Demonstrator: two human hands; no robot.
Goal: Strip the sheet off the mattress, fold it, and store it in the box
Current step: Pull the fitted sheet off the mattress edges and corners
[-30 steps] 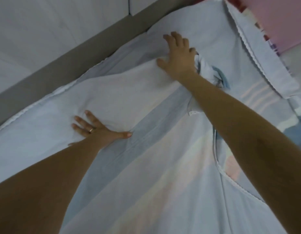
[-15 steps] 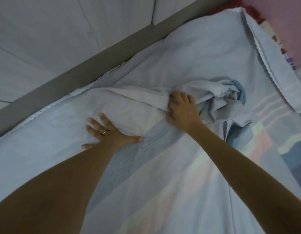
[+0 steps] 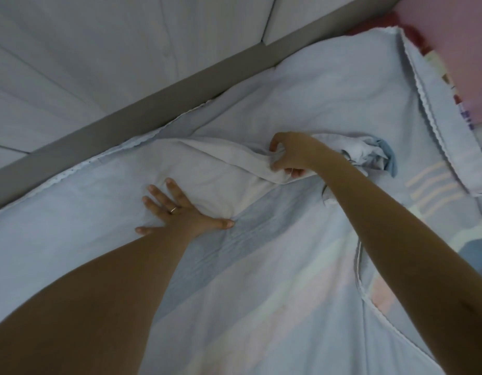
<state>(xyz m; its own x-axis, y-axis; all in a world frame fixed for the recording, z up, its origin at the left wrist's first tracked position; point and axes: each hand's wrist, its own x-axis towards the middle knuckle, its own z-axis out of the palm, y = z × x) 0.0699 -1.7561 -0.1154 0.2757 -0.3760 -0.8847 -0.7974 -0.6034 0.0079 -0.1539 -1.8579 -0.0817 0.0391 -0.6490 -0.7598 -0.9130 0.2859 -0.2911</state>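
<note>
A person's left hand (image 3: 180,212) presses flat, fingers spread, on the pale sheet (image 3: 261,266) covering the bed, while the right hand (image 3: 291,155) grips a bunched fold farther right.

No readable text, label, brand or number shows anywhere.

- The sheet (image 3: 329,109) lies spread across the bed.
- The left hand (image 3: 180,212) rests flat on it.
- The right hand (image 3: 294,155), right of and beyond the left, grips a bunched fold.
- A ledge (image 3: 158,101) runs behind the sheet.
</note>
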